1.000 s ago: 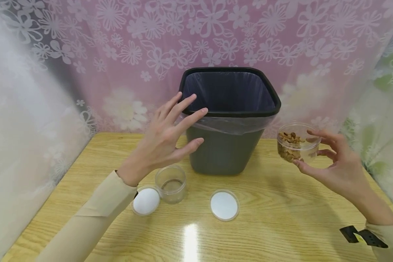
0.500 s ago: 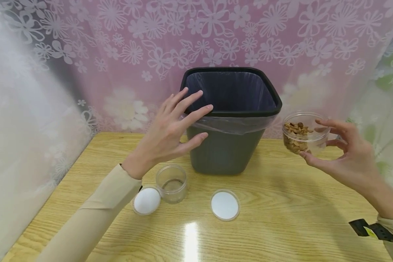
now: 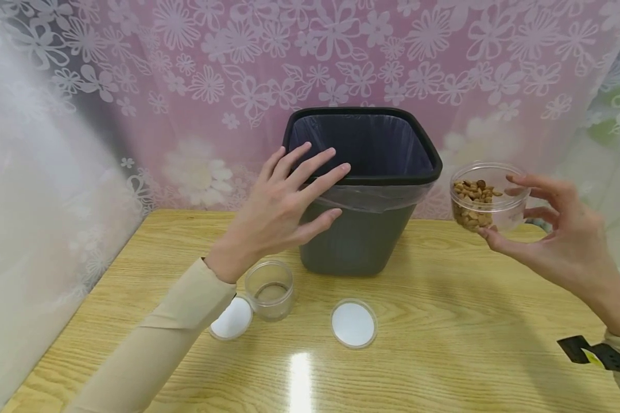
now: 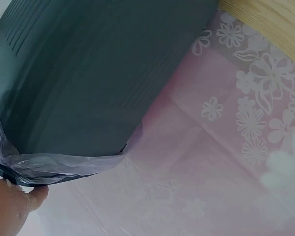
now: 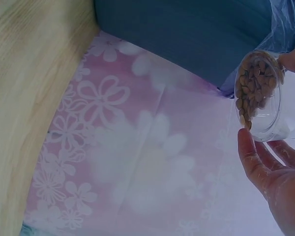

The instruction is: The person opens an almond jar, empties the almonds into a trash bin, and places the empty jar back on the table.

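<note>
My right hand (image 3: 563, 229) grips a clear round plastic jar (image 3: 511, 215) by its side, raised above the table to the right of the bin. Nuts (image 3: 472, 209) lie heaped toward the jar's left side; the right wrist view shows brown nuts (image 5: 255, 88) through its wall. My left hand (image 3: 284, 206) has its fingers spread at the near left corner of a dark grey trash bin (image 3: 351, 246). In the left wrist view only part of that hand (image 4: 12, 206) shows, close to the bin's rim and liner.
A second clear jar (image 3: 271, 295) stands in front of the bin. One white lid (image 3: 232, 318) lies beside it, partly behind the left sleeve; another white lid (image 3: 353, 324) lies further right on the wooden table (image 3: 444, 367). A pink flowered curtain (image 3: 212, 86) hangs behind.
My right hand has carried the jar of nuts up and to the right. The left hand has shifted slightly to the right along the bin.
</note>
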The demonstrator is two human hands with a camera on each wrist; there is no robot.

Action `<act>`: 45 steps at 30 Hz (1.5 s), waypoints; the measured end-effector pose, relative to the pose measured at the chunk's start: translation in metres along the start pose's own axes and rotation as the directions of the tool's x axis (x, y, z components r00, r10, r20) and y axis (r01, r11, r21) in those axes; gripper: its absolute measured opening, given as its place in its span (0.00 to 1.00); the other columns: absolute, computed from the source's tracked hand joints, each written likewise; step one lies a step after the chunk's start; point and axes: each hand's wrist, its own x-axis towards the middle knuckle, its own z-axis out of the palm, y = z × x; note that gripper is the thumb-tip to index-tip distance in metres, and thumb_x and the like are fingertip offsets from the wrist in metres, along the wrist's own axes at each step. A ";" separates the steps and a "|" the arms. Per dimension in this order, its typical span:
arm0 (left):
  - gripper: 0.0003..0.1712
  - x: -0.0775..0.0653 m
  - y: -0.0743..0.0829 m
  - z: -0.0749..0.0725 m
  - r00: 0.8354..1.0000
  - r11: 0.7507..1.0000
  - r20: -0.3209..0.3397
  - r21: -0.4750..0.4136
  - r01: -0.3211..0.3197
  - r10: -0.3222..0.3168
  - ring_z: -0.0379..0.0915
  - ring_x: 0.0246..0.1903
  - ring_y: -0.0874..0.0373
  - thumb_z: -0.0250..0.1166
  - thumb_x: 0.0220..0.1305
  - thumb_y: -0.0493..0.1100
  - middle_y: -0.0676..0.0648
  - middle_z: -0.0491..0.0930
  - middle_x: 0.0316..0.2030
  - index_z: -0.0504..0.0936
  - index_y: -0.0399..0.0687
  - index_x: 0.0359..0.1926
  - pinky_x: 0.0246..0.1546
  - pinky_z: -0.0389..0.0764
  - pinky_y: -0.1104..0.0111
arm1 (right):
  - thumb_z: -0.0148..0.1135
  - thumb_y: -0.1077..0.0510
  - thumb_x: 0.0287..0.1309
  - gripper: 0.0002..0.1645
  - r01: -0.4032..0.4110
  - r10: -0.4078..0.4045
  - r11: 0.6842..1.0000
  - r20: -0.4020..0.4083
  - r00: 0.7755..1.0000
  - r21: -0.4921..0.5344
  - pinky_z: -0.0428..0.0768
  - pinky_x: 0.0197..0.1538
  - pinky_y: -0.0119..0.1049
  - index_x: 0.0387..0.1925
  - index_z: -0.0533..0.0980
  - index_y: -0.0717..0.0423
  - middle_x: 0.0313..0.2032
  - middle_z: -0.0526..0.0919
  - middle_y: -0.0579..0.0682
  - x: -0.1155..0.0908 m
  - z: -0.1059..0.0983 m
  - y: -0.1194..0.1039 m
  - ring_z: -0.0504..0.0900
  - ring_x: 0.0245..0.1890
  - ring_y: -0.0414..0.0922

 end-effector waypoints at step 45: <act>0.38 0.003 0.005 0.007 0.999 0.999 -0.037 0.049 -0.007 0.009 0.68 0.69 0.42 0.63 0.64 0.67 0.48 0.76 0.67 0.72 0.62 0.72 0.71 0.62 0.40 | 0.63 0.21 0.47 0.61 0.099 -0.120 0.985 -0.151 0.981 -0.141 0.67 0.49 0.11 0.68 0.68 0.63 0.62 0.72 0.27 0.052 0.000 -0.005 0.68 0.56 0.23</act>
